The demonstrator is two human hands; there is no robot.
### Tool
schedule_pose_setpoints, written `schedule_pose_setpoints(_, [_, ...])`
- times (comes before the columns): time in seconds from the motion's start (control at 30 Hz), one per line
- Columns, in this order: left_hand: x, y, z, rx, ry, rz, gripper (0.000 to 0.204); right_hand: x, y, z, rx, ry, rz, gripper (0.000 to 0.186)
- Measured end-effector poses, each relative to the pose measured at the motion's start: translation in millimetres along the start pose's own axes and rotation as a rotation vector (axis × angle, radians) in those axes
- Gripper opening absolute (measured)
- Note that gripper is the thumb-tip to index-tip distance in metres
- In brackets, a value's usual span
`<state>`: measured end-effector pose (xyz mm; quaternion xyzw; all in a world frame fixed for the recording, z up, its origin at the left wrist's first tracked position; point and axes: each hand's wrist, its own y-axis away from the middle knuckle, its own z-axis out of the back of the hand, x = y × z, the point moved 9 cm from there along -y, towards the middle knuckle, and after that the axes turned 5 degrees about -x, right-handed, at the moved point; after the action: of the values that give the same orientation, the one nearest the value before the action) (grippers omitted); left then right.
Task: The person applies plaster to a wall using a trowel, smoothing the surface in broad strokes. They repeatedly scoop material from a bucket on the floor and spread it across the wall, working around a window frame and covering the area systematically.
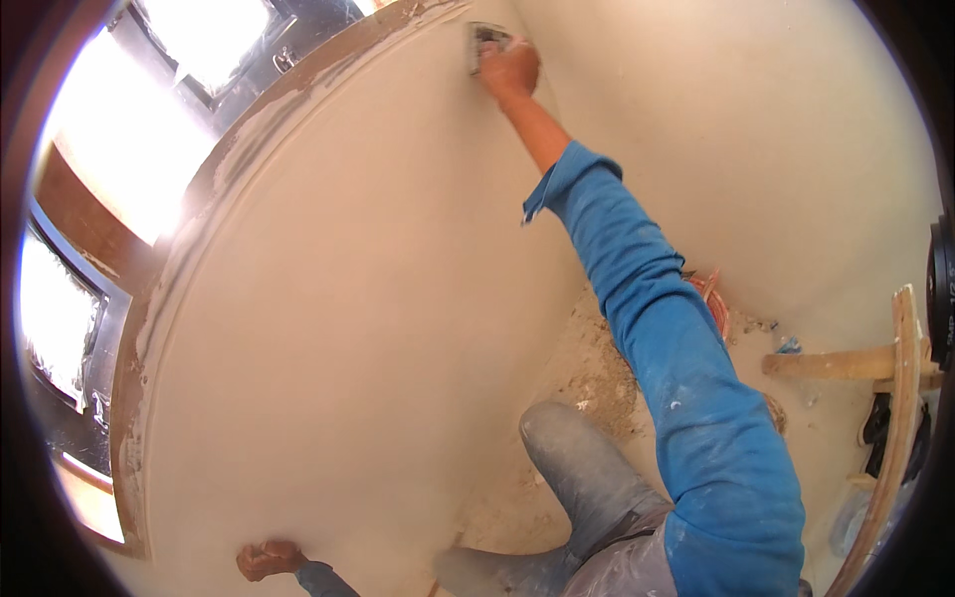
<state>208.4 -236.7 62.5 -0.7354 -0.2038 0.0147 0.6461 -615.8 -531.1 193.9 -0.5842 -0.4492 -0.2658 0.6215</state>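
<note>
My right hand (512, 72) is closed around the handle of a flat, rectangular hand float (485, 38). The float rests against the smooth, pale plastered wall (358, 298), high up near the inner corner; whether it is a trowel or a sander is too small to tell. At the lower left, my left hand (269, 560) is held with curled fingers close to the same wall. Anything inside those fingers is hidden. A rolled-up blue sleeve covers most of my right arm, dusted with white specks.
Windows (65, 328) with dark frames and plastic film line the left, beyond a rough brown wall edge (129, 398). Debris (597, 373) covers the floor by my knees. A red bucket (711, 298) stands behind my right arm, and a wooden frame (900, 398) at the right.
</note>
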Motion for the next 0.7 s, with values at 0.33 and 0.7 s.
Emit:
schedule_pose_setpoints(0.33, [-6,-6,5,-0.020,-0.046,-0.025,0.026,37,-23,-16,-0.031,-0.052,0.255,0.044])
schedule_pose_setpoints(0.7, [-4,-4,4,-0.007,-0.034,-0.038,0.024,6,-51,-11,-0.036,0.023,0.146,0.038])
